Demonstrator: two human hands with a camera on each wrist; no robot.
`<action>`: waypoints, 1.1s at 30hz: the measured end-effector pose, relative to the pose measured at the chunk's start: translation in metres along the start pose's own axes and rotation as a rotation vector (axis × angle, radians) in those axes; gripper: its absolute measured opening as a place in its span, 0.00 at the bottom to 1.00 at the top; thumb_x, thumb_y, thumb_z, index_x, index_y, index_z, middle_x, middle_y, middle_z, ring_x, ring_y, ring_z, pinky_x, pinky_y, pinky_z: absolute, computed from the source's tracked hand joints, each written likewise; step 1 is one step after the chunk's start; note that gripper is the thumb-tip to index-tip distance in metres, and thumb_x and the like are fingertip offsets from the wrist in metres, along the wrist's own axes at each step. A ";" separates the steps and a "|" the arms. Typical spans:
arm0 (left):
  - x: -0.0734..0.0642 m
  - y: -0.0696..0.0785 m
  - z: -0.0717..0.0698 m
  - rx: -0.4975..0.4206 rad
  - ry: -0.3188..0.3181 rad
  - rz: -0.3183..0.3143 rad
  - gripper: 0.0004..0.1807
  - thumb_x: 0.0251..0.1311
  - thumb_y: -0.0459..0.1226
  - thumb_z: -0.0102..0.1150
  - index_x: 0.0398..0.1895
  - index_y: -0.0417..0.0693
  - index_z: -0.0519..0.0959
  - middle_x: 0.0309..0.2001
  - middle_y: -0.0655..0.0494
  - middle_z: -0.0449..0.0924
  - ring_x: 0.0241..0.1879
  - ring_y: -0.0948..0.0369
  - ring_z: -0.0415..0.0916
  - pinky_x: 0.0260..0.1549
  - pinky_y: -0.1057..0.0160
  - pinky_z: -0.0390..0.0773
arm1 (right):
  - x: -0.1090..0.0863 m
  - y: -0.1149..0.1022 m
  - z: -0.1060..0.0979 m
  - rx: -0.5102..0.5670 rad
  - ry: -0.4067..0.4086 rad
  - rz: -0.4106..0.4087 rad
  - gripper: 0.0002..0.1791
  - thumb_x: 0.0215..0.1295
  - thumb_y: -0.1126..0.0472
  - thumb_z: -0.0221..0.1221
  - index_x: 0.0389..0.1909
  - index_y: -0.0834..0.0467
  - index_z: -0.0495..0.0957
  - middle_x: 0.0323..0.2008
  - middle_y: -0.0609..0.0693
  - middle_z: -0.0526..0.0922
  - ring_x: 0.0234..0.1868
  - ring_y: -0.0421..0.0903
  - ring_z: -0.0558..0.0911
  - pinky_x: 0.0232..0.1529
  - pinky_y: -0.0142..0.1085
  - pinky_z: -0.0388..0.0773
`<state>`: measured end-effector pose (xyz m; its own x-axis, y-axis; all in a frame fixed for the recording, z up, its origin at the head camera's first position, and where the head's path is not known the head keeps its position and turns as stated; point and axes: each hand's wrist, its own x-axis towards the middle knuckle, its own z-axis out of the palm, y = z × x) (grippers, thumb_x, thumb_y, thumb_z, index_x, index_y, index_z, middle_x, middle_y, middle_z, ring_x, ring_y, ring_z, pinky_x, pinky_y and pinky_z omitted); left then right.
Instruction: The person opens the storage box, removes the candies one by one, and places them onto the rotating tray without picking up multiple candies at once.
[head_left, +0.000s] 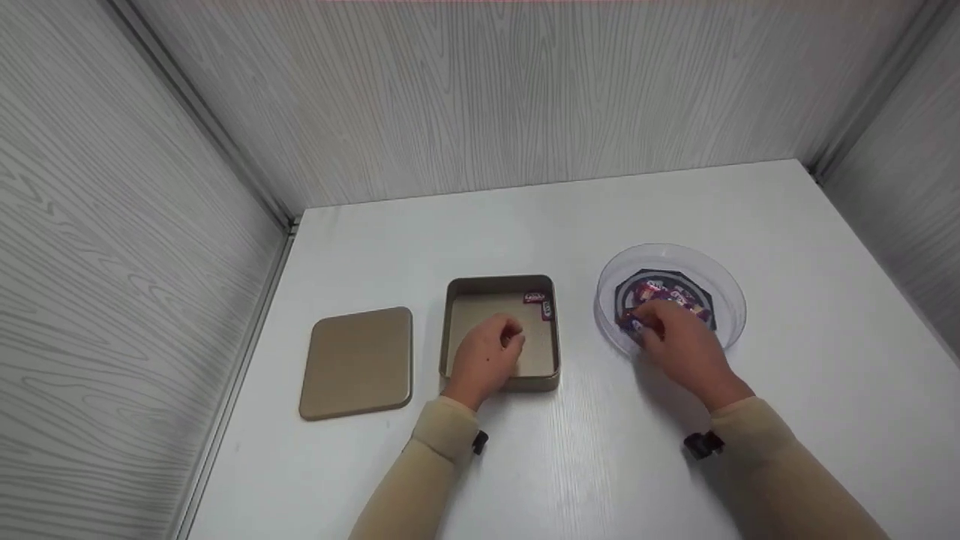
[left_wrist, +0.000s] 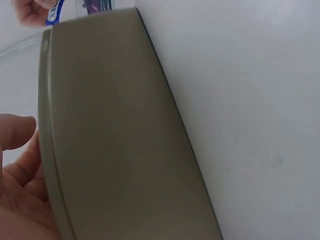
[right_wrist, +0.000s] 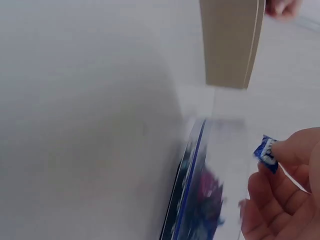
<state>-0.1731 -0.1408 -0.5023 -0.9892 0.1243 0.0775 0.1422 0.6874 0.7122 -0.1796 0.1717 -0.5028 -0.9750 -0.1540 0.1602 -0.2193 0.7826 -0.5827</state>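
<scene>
My right hand (head_left: pixel 686 349) pinches a small blue-wrapped candy (right_wrist: pixel 267 152) between thumb and fingers, at the near-left side of a clear round bowl (head_left: pixel 738 304). Behind the fingers, several red and purple wrapped candies (head_left: pixel 651 290) lie in that bowl. My left hand (head_left: pixel 482 358) hovers over the front of an uncovered gold square tin (head_left: pixel 536 384), its fingers loosely curled around nothing. Thumb and fingers show apart beside the tin's wall in the left wrist view. Inside the tin, one wrapped candy (head_left: pixel 535 298) lies at the far right corner, a second (head_left: pixel 546 310) against the right wall.
A flat gold lid (head_left: pixel 358 364) lies on the white table (head_left: pixel 600 465) to the left of the tin. Dark octagonal patterning shows at the bowl's bottom. Pale wood-grain panels (head_left: pixel 480 97) enclose the table at the back and both sides.
</scene>
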 end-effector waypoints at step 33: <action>0.055 0.031 0.034 0.392 -0.362 0.022 0.32 0.77 0.34 0.38 0.82 0.53 0.50 0.75 0.50 0.62 0.74 0.51 0.59 0.70 0.53 0.59 | 0.000 0.015 -0.013 0.057 0.047 0.037 0.13 0.69 0.62 0.58 0.52 0.62 0.79 0.48 0.57 0.80 0.46 0.53 0.74 0.52 0.53 0.73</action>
<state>-0.2218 -0.0879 -0.4996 -0.9201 0.3332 -0.2059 0.2338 0.8890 0.3937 -0.1820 0.1913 -0.5006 -0.9799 -0.0961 0.1745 -0.1864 0.7515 -0.6328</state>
